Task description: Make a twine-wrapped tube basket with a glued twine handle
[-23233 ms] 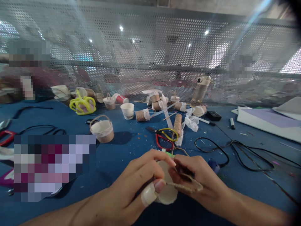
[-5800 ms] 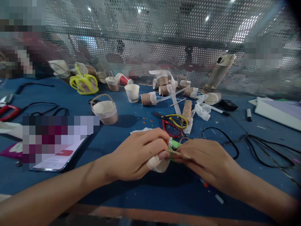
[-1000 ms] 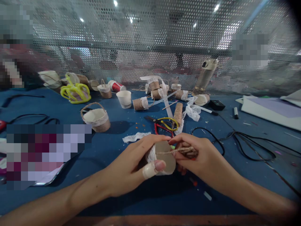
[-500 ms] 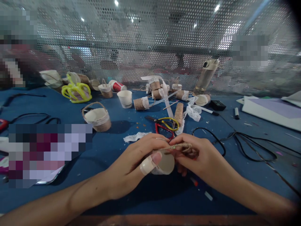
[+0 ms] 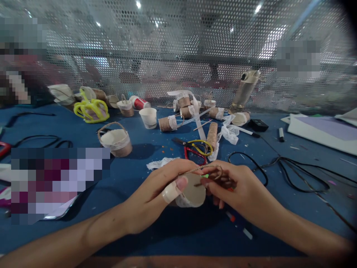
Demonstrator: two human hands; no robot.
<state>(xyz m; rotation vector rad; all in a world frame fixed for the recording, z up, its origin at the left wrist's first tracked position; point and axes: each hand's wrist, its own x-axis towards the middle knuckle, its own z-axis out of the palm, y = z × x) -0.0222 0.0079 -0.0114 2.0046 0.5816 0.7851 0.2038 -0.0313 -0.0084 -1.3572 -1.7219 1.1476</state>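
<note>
My left hand, with a band of pale tape round its thumb, grips a paper cup. The cup is tilted so that its open mouth faces me, and white lace shows at its outer side. Over the rim runs a brown twine cord. At the cup's right edge my right hand pinches the looped end of this twine; some of its fingers are hidden behind the cup. Just beyond the hands lie scissors with red and yellow handles, beside a scrap of white lace.
A finished-looking small basket with a twine handle stands left. Several twine-wrapped cups, a plain white cup and a yellow crown-like object are farther back. A bottle stands by the perforated metal screen. Black cables lie right.
The twine, bunched over the cup before, now forms a thinner arc above it with a loop at my right fingers. More of the cup's inside shows.
</note>
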